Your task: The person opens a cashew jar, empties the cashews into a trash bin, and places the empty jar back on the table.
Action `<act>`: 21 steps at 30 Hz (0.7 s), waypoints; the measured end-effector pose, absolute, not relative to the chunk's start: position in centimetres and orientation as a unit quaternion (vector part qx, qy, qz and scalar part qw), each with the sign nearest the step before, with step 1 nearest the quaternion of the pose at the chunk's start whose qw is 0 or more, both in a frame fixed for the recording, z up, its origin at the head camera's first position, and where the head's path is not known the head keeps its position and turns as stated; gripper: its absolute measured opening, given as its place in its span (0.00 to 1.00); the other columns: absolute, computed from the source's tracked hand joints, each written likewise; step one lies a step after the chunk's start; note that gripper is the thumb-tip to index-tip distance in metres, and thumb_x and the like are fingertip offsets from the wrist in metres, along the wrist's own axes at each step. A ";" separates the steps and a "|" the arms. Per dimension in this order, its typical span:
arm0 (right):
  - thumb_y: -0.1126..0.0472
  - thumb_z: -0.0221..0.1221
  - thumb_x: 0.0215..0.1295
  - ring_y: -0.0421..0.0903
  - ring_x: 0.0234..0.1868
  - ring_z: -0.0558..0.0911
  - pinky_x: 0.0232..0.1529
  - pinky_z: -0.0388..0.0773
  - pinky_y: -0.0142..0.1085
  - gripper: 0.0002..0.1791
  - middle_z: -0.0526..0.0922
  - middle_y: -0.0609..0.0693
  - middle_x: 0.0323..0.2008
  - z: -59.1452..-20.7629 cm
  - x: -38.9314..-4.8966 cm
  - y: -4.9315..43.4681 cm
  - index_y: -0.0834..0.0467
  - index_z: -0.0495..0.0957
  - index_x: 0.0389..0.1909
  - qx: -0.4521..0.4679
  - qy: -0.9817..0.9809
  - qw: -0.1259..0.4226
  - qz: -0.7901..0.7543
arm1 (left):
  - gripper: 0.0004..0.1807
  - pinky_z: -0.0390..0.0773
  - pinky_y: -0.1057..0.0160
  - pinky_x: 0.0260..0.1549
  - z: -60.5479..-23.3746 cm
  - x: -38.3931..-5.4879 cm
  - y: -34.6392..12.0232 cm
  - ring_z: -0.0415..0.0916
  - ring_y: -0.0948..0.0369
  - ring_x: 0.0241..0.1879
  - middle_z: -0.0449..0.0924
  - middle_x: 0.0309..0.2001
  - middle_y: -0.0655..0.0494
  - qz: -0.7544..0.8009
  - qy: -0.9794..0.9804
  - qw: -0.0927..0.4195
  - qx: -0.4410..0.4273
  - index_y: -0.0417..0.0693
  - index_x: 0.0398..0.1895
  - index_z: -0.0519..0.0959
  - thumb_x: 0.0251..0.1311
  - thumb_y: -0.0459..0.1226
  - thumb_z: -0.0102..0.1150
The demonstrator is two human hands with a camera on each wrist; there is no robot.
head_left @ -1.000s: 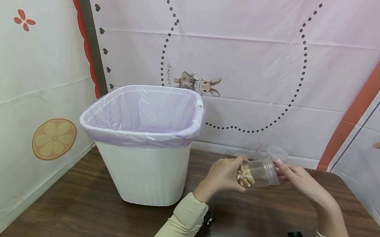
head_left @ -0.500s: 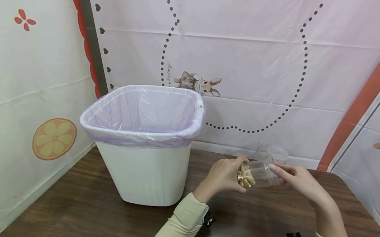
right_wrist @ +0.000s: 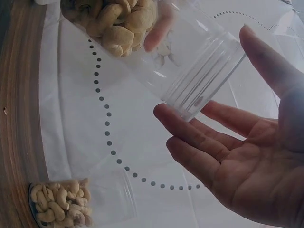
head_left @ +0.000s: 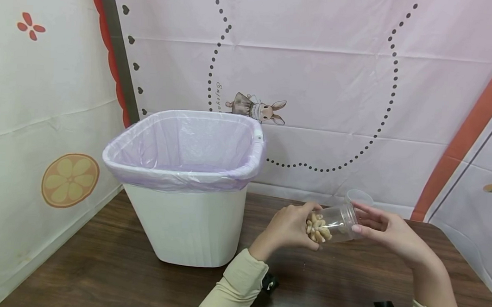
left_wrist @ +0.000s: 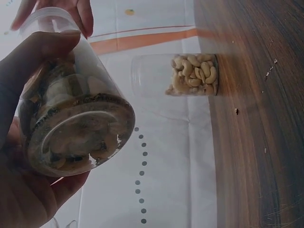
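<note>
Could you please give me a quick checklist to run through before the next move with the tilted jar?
1. Left hand secure on the tilted jar: ok, fingers and thumb curl round its base end.
2. Nuts kept inside: ok, gathered at the base end.
3. Right hand gripping firmly: cannot tell; thumb and fingers span the mouth end, but pressure doesn't show.
4. Clear lid off: cannot tell; the ridged end is transparent.
5. Second jar stable: ok, upright on the table.
6. Table clean: not ok, small dark specks lie near the second jar.
</note>
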State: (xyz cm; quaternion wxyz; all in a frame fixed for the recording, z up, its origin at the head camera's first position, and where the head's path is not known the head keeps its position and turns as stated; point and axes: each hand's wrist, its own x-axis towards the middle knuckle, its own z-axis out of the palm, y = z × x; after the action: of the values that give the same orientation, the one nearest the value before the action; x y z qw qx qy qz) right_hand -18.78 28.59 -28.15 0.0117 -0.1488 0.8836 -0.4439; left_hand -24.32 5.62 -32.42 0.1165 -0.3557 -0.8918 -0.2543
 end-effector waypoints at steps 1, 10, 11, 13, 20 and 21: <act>0.60 0.55 0.63 0.25 0.45 0.72 0.39 0.76 0.33 0.34 0.67 0.71 0.57 -28.2 -18.8 28.7 0.63 0.55 0.67 -0.156 0.878 0.013 -0.452 | 0.43 0.68 0.74 0.22 -32.4 -24.3 5.6 0.72 0.68 0.25 0.77 0.30 0.65 -0.254 -0.892 0.116 -0.356 0.58 0.52 0.70 0.24 0.50 0.76; 0.59 0.46 0.69 0.30 0.52 0.70 0.42 0.73 0.28 0.29 0.63 0.71 0.60 -28.5 -19.1 29.1 0.66 0.52 0.67 -0.180 0.883 0.000 -0.433 | 0.43 0.68 0.74 0.22 -32.3 -24.2 5.6 0.72 0.68 0.24 0.77 0.30 0.66 -0.245 -0.893 0.124 -0.357 0.57 0.52 0.70 0.24 0.50 0.76; 0.58 0.43 0.71 0.36 0.53 0.71 0.44 0.74 0.30 0.28 0.63 0.72 0.59 -28.5 -19.2 29.1 0.68 0.53 0.66 -0.179 0.889 -0.003 -0.423 | 0.43 0.68 0.74 0.22 -32.3 -24.2 5.6 0.72 0.69 0.24 0.77 0.30 0.66 -0.241 -0.893 0.127 -0.358 0.57 0.52 0.70 0.24 0.51 0.76; 0.54 0.36 0.73 0.48 0.54 0.73 0.46 0.75 0.37 0.29 0.65 0.74 0.57 -28.4 -19.3 29.0 0.72 0.54 0.64 -0.169 0.899 0.001 -0.404 | 0.42 0.68 0.75 0.23 -32.3 -24.2 5.7 0.71 0.69 0.24 0.78 0.29 0.66 -0.229 -0.893 0.139 -0.361 0.57 0.52 0.70 0.24 0.50 0.76; 0.46 0.28 0.72 0.53 0.33 0.83 0.38 0.77 0.47 0.38 0.79 0.68 0.37 -28.5 -19.5 28.4 0.81 0.58 0.57 -0.115 0.913 0.040 -0.390 | 0.41 0.69 0.75 0.26 -32.5 -24.3 5.8 0.73 0.70 0.24 0.79 0.31 0.68 -0.174 -0.897 0.188 -0.360 0.56 0.51 0.70 0.24 0.51 0.74; 0.46 0.28 0.72 0.50 0.31 0.83 0.37 0.78 0.45 0.38 0.80 0.65 0.35 -28.4 -19.4 28.3 0.82 0.59 0.55 -0.109 0.914 0.039 -0.389 | 0.41 0.69 0.75 0.26 -32.5 -24.3 5.8 0.73 0.70 0.25 0.79 0.31 0.68 -0.167 -0.898 0.192 -0.359 0.57 0.51 0.70 0.24 0.52 0.73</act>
State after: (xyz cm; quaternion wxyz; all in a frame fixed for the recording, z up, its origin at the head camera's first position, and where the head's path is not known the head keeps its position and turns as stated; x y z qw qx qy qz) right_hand -19.40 28.27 -28.44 0.0388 -0.1088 0.9141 -0.3886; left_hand -24.30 5.77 -32.50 0.1922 -0.3591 -0.8980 -0.1666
